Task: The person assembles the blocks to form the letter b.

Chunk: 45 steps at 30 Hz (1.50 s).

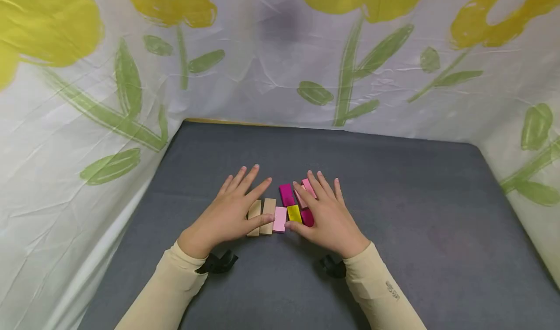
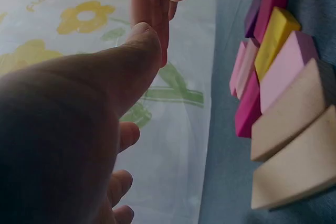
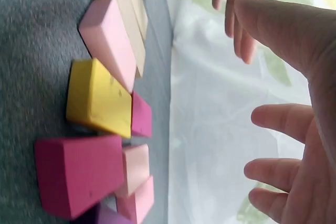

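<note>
My left hand [image 1: 229, 211] hovers over the left end of a cluster of small blocks, fingers spread and palm down. Under its thumb lie two plain wooden blocks [image 1: 269, 207]. A light pink block [image 1: 280, 220] and a yellow block [image 1: 294, 214] continue the row, between the two thumbs. My right hand [image 1: 330, 218], also spread and holding nothing, is above the right side. It partly covers a dark magenta block [image 3: 79, 174] and two pink blocks [image 1: 308, 186]. Behind the yellow one sits a magenta block [image 1: 286, 194]. A purple block [image 2: 253, 13] shows at the cluster's end in both wrist views.
The blocks lie on a dark grey table [image 1: 415, 213]. White cloth with printed yellow flowers [image 1: 280, 77] hangs behind the table and along both sides. Black straps [image 1: 220, 262] hang at both wrists, over the light sleeves [image 1: 164, 286].
</note>
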Motion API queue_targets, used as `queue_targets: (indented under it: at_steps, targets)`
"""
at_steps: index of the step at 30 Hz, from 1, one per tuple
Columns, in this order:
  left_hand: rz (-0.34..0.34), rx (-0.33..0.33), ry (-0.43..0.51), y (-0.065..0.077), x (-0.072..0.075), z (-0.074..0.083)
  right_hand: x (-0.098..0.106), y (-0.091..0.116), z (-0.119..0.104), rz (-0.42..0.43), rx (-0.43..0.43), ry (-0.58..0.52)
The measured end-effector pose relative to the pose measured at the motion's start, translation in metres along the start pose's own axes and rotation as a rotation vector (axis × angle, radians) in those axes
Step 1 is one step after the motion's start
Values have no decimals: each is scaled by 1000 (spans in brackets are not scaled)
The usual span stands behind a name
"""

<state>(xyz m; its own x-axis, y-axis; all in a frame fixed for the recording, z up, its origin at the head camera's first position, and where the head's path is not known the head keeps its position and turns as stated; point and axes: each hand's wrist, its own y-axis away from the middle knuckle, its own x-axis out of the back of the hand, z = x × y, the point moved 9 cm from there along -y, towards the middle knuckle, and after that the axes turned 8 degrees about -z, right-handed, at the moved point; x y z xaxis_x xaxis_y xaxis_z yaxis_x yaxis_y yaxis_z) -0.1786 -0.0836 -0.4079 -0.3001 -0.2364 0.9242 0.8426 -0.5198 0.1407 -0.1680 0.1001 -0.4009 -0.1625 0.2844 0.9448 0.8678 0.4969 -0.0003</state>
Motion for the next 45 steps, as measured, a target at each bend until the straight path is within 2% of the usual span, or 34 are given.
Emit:
queue_targets:
  at_steps: [15,19,25,35,45]
  targets:
    - [-11,7,66,17,-18,-15,-18,-18,-30,-55,104,-16]
    - [-8,2,66,19,-26,-18,-23,-21,-33,-59,126,-44]
    - [-28,-9,77,24,-37,-22,-35,-27,-33,-108,128,-94]
    - [-37,-54,101,28,-47,-23,-51,-35,-37,-159,135,-69]
    - [-39,-38,79,27,-52,-27,-62,-39,-41,-184,146,-2]
